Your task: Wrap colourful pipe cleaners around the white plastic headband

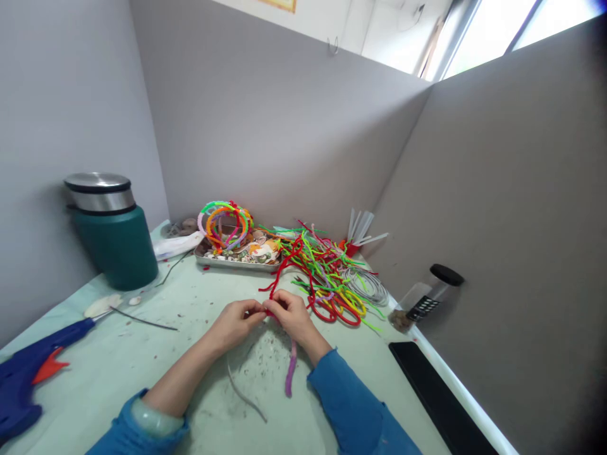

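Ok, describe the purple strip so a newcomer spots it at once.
On the pale green tabletop, find the right hand. The purple strip shows just below it in the picture. Unlike the thin grey strand leftward, it is thick, with a pink top.

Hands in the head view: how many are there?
2: the left hand and, beside it, the right hand, both at the red fuzzy strand, in front of the metal tray.

At left on the table point(370, 398), teal bottle point(114, 246) with steel-banded neck; at right, clear black-lidded jar point(422, 306) with brown contents, near flat black slab point(441, 401); behind, grey partition point(265, 114); above, bright window point(488, 38).
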A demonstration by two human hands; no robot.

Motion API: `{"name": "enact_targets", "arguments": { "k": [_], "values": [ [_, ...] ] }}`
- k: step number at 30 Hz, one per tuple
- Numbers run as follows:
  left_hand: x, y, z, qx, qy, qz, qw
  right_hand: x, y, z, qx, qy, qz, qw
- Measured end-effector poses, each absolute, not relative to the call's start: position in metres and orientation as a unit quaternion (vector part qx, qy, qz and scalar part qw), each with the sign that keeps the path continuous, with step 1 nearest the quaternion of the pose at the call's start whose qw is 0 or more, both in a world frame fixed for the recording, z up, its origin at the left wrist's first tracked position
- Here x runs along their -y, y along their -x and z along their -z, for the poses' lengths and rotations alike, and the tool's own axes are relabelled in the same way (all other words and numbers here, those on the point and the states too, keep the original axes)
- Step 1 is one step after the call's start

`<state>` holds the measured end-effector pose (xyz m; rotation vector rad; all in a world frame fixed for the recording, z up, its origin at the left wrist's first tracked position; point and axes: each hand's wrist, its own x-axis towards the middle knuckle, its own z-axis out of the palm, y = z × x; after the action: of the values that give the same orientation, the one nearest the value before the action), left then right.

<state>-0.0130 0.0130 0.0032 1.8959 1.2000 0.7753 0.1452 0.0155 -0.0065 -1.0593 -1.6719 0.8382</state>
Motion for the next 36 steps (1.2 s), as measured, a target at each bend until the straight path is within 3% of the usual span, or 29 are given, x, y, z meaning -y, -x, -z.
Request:
{"name": "enact_targets", "arguments": {
  "k": [13,20,36],
  "values": [
    [-0.005,0.01,-0.008,-0.466,-0.82,-0.267,0.198,-0.018,-0.146,0.009,0.652,0.44,-0.401,0.47],
    [-0.002,0.011,-0.009,-0.438,-0.848,-0.264,0.142,-0.019,-0.149,0.007,0.595,0.447,-0.491,0.453],
    [0.003,0.013,-0.013,-0.346,-0.86,-0.371,0.056,-0.017,-0.152,0.0,0.498,0.335,-0.675,0.429]
  ]
}}
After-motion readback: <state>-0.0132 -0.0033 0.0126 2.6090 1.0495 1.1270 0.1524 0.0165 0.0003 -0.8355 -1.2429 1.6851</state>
